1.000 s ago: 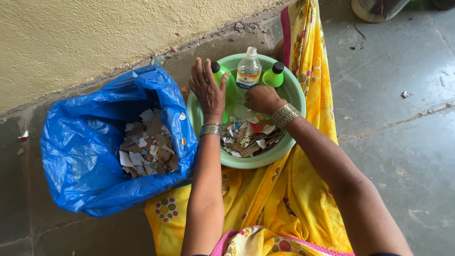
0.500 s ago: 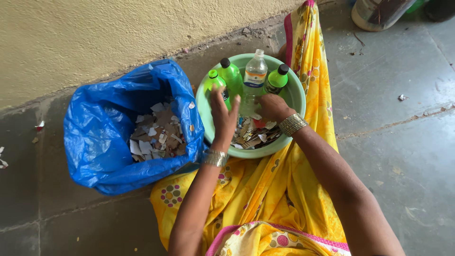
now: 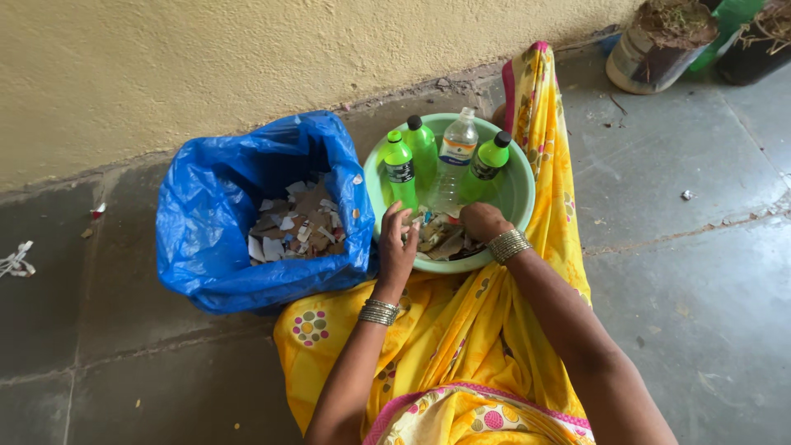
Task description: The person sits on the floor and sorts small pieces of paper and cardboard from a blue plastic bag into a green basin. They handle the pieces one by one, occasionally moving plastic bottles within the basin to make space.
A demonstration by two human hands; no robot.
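A pale green basin rests on yellow cloth in front of me. Three green bottles and one clear bottle lean inside its far half. Torn paper and card scraps lie in its near half. My right hand is down in those scraps with its fingers curled into them. My left hand hovers at the basin's near-left rim, fingers bent and apart, nothing visible in it. Beside the basin on the left stands an open blue plastic bag with more scraps in it.
A rough yellow wall runs behind the bag and basin. Two plant pots stand at the top right. Small bits of litter lie on the grey stone floor at the far left. Yellow patterned cloth covers my lap.
My left hand left the green bottles and drew back to the basin's near rim. My right hand shifted down from the clear bottle into the scraps. The view moved back and right.
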